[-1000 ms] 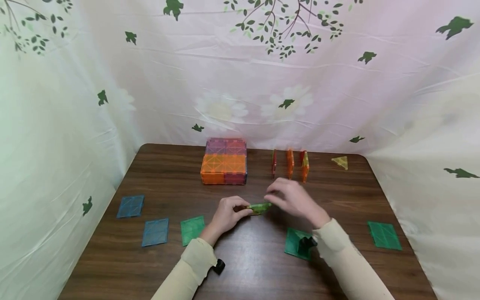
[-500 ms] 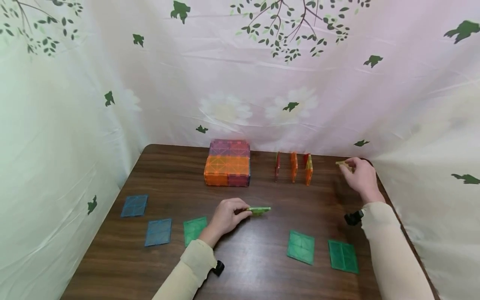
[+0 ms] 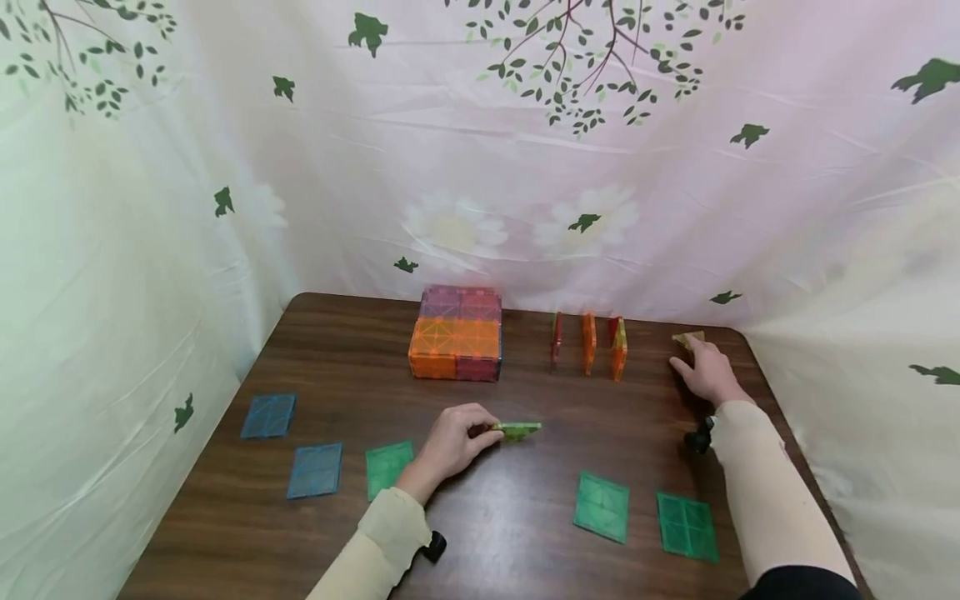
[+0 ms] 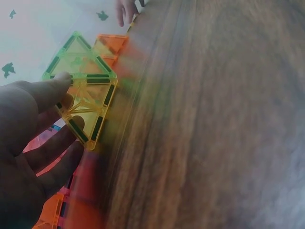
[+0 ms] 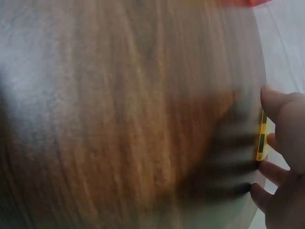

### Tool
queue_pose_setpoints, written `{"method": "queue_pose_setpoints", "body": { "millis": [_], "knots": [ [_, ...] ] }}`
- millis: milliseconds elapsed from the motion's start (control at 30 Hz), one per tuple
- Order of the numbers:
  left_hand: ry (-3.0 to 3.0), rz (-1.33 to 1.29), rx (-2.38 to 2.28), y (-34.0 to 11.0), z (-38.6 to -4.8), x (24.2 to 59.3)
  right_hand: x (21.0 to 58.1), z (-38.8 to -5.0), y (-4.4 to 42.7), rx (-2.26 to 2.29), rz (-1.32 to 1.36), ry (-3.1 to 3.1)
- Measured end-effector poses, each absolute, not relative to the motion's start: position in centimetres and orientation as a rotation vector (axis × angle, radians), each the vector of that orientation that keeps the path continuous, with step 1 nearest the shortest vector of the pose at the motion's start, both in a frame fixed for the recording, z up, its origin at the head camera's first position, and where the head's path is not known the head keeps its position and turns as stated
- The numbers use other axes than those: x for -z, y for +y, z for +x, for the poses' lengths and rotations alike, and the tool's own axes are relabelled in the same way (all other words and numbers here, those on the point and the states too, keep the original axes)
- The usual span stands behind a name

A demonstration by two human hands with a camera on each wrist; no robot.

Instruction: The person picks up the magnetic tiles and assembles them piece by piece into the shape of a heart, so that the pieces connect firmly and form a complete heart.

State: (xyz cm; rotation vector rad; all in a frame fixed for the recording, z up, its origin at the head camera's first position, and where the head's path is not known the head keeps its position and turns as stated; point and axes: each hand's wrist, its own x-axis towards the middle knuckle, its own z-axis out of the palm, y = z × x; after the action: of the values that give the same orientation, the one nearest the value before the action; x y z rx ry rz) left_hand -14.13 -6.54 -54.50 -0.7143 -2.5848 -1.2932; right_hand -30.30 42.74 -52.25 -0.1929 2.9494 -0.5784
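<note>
Well above the wood tabletop in the left wrist view, a green triangle magnetic tile (image 4: pixel 78 59) is joined edge to edge with a yellow triangle magnetic tile (image 4: pixel 93 114). My left hand (image 3: pixel 450 439) pinches this pair between thumb and fingers over the middle of the table. At the far right corner, my right hand (image 3: pixel 711 372) has its fingertips on another yellow triangle tile (image 3: pixel 687 337), which lies flat. In the head view its thumb sits apart from that tile. Seen from the right wrist, only the near edge of the tile (image 5: pixel 261 136) shows; fingers cover the rest.
A box of orange and purple tiles (image 3: pixel 454 335) stands at the back. Right of it, narrow upright tiles stand in a row: red (image 3: pixel 557 342), orange (image 3: pixel 588 344), orange-yellow (image 3: pixel 618 350). Flat squares: blue (image 3: pixel 268 416), blue (image 3: pixel 315 471), green (image 3: pixel 386 467), green (image 3: pixel 602 507), green (image 3: pixel 687 527).
My right hand has gone from beside the joined tiles to the yellow triangle at the far right. The rightmost green square has shifted left and nearer. My left hand keeps its hold.
</note>
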Motion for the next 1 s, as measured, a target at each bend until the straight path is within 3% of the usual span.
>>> {"method": "queue_pose_setpoints", "body": {
  "millis": [600, 1000],
  "knots": [
    [-2.529, -0.712, 1.352, -6.5, -14.0, 54.7, 51.9, -28.0, 43.4, 0.372, -0.386, 2.962],
    [-2.543, -0.719, 1.353, -6.6, -14.2, 55.0, 51.4, -24.8, 43.3, 0.508, -0.373, 2.954]
  ]
}}
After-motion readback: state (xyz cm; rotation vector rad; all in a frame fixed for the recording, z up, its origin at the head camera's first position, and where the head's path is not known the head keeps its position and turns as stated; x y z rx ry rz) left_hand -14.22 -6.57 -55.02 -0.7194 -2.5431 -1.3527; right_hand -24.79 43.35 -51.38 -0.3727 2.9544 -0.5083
